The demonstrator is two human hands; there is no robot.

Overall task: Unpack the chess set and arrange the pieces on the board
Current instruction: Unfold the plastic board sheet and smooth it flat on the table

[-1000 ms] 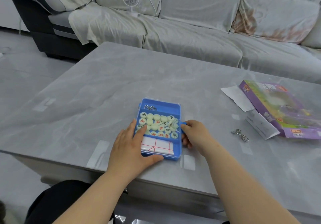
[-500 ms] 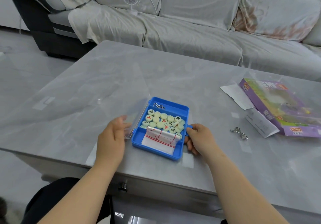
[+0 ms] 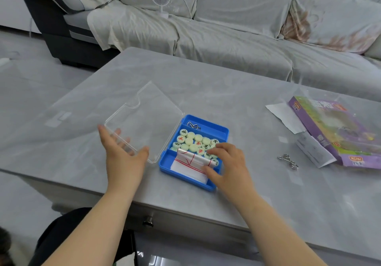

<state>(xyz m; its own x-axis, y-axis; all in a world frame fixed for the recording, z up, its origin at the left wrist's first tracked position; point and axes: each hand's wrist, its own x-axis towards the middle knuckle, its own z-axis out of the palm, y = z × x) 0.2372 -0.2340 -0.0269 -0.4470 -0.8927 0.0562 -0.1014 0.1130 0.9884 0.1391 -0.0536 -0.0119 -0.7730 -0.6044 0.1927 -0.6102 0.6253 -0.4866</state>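
- Since 0.5 s ago, clear lid (image 3: 144, 119) has swung fully open to the left of the blue box (image 3: 206, 121); it was only half raised then.
- Our left hand (image 3: 121, 152) is spread, palm up, fingers straight under the lid's near-left edge & visible thru the plastic.
- Our right hand (image 3: 228, 162) has come off the box's right side & now sits over the near compartment.
- Its fingers curl over the far edge of the folded board sheet (image 3: 189, 163), thumb on the near part. We can't tell if it's actually gripped.
- Box is on the table (image 3: 206, 84) near the front edge, btwn our hands.
- Round pieces (image 3: 193, 142), red & black characters, fill the middle compartment; sheet is in the near one, overlapping a few pieces.
- Metal wire item (image 3: 192, 125) in the far compartment.
- Right of the box: metal ring puzzle (image 3: 288, 161), paper slip (image 3: 282, 114), purple carton (image 3: 338, 129).
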